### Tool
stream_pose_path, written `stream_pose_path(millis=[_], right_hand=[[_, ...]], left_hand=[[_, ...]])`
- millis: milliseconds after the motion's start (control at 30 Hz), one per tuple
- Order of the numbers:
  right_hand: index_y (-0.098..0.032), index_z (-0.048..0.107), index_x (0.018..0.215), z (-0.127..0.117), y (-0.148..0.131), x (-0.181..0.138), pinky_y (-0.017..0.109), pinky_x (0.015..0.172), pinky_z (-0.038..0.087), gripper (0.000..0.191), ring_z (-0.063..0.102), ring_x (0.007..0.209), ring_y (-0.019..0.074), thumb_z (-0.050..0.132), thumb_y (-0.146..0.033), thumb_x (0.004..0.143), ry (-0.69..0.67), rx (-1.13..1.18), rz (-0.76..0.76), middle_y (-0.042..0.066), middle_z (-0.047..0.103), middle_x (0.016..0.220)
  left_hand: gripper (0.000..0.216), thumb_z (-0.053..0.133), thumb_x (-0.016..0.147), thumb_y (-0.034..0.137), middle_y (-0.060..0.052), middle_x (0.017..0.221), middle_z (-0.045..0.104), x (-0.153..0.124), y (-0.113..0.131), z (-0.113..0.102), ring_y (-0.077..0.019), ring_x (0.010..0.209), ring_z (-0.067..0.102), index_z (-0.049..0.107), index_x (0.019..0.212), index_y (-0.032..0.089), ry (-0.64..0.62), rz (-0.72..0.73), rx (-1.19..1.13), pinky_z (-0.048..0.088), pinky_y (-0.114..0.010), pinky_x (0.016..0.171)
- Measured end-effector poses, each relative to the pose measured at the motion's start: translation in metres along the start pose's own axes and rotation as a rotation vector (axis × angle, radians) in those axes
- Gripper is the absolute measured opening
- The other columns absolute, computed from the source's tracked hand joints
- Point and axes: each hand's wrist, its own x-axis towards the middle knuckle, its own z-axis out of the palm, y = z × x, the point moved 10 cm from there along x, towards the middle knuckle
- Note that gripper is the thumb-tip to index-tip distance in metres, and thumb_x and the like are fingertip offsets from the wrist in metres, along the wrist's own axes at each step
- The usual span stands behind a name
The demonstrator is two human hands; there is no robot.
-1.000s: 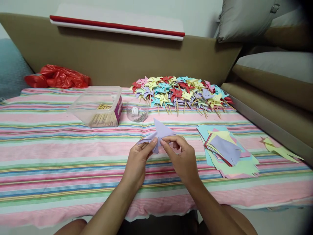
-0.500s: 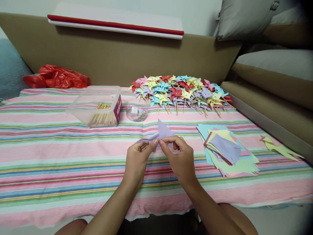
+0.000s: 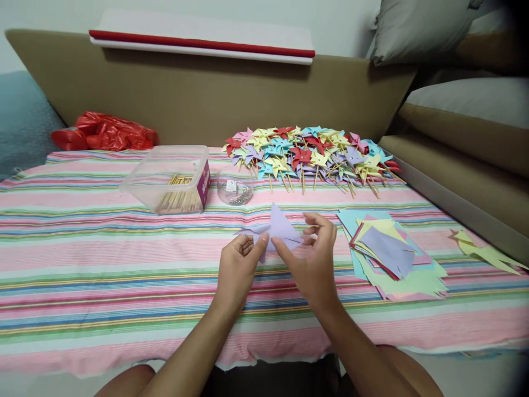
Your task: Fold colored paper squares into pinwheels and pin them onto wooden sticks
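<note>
A lilac paper pinwheel [image 3: 281, 229], partly folded, is held up over the striped cloth. My left hand [image 3: 239, 264] pinches it near its middle, thumb on top and fingers curled beneath. My right hand [image 3: 312, 259] is at its right side: the thumb tip touches the paper close to the centre, while the other fingers are spread apart by the right corner. A stack of cut coloured paper sheets [image 3: 425, 275] lies to the right, with a lilac sheet [image 3: 388, 249] on top. Whatever part of the pinwheel lies under my fingers is hidden.
Many finished pinwheels [image 3: 301, 157] on sticks are heaped at the back. A clear plastic box [image 3: 165, 179] holds wooden sticks, beside a small round tub [image 3: 235, 190] of metal bits. A red plastic bag [image 3: 111, 132] sits back left, yellow paper scraps [image 3: 481, 251] far right, cushions [image 3: 471, 116] beyond.
My right hand's fingers have opened out from their pinch and moved right, the thumb staying on the paper. My left hand keeps its hold. The view has shifted slightly.
</note>
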Motion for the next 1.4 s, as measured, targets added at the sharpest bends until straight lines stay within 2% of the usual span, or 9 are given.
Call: stream_pose_path(millis=[67,167,267,467,667,767,867,1000,1400], right_hand=[[-0.022,0.057,0.126,0.002,0.014,0.006,0.042,0.090,0.049,0.066,0.053,0.113,0.0271,0.084,-0.036,0.068,-0.078,0.029,0.075,0.011,0.051,0.127],[-0.022,0.071,0.102,0.021,0.031,0.009,0.041,0.089,0.051,0.037,0.060,0.108,0.0274,0.082,-0.041,0.072,-0.357,0.183,0.224,0.008,0.060,0.115],[-0.021,0.075,0.093,0.035,0.033,0.002,0.036,0.082,0.052,0.026,0.065,0.096,0.0236,0.078,-0.041,0.077,-0.567,0.364,0.339,0.006,0.063,0.104],[-0.020,0.078,0.095,0.041,0.023,-0.006,0.030,0.076,0.052,0.022,0.064,0.091,0.0193,0.072,-0.037,0.082,-0.652,0.384,0.359,0.005,0.064,0.103],[-0.019,0.076,0.088,0.042,0.021,-0.006,0.032,0.076,0.054,0.019,0.065,0.093,0.0220,0.071,-0.036,0.081,-0.639,0.326,0.314,0.006,0.065,0.104],[-0.018,0.076,0.084,0.040,0.020,-0.004,0.033,0.077,0.053,0.017,0.065,0.094,0.0230,0.070,-0.034,0.081,-0.626,0.280,0.271,0.006,0.067,0.104],[-0.019,0.076,0.087,0.036,0.026,-0.002,0.032,0.075,0.052,0.018,0.065,0.091,0.0218,0.073,-0.035,0.080,-0.547,0.368,0.355,0.005,0.069,0.101],[-0.018,0.076,0.094,0.030,0.042,-0.006,0.031,0.078,0.051,0.026,0.066,0.088,0.0199,0.080,-0.038,0.078,-0.305,0.665,0.574,0.004,0.075,0.094],[-0.018,0.077,0.100,0.059,0.032,-0.035,0.036,0.088,0.050,0.027,0.068,0.097,0.0232,0.079,-0.035,0.079,-0.197,0.924,0.678,0.004,0.078,0.098]], left_hand=[[0.041,0.073,0.082,0.048,0.004,0.062,0.043,0.001,0.000,0.001,-0.0119,0.061,0.041,0.052,0.063,0.019,-0.046,0.004,0.062,0.032,-0.026,0.057],[0.040,0.072,0.082,0.051,0.004,0.062,0.044,0.002,0.001,0.004,-0.0122,0.060,0.040,0.054,0.066,0.019,-0.134,0.002,0.187,0.030,-0.027,0.056],[0.041,0.069,0.084,0.052,0.004,0.063,0.043,0.002,0.006,0.004,-0.0120,0.060,0.038,0.053,0.066,0.019,-0.195,0.021,0.292,0.029,-0.027,0.056],[0.040,0.068,0.084,0.052,0.003,0.064,0.043,0.001,0.012,0.002,-0.0122,0.060,0.037,0.055,0.067,0.019,-0.233,0.012,0.383,0.028,-0.026,0.054],[0.043,0.073,0.082,0.046,0.004,0.059,0.035,0.001,0.017,0.001,-0.0119,0.056,0.031,0.049,0.057,0.020,-0.200,0.052,0.354,0.022,-0.027,0.051],[0.038,0.075,0.081,0.043,0.003,0.057,0.042,0.001,0.017,0.001,-0.0122,0.055,0.037,0.057,0.057,0.020,-0.192,0.047,0.298,0.027,-0.026,0.051],[0.018,0.075,0.082,0.038,-0.003,0.079,0.067,-0.001,0.012,0.012,-0.0176,0.074,0.061,0.074,0.084,0.020,-0.271,-0.012,0.086,0.045,-0.027,0.068],[0.031,0.082,0.077,0.030,-0.007,0.105,0.074,-0.003,0.003,0.020,-0.0219,0.100,0.068,0.074,0.104,0.021,-0.268,-0.115,-0.173,0.050,-0.032,0.091],[0.020,0.081,0.078,0.034,-0.003,0.086,0.071,-0.013,-0.010,0.021,-0.0147,0.081,0.063,0.075,0.085,0.016,0.012,-0.096,-0.385,0.050,-0.026,0.077]])
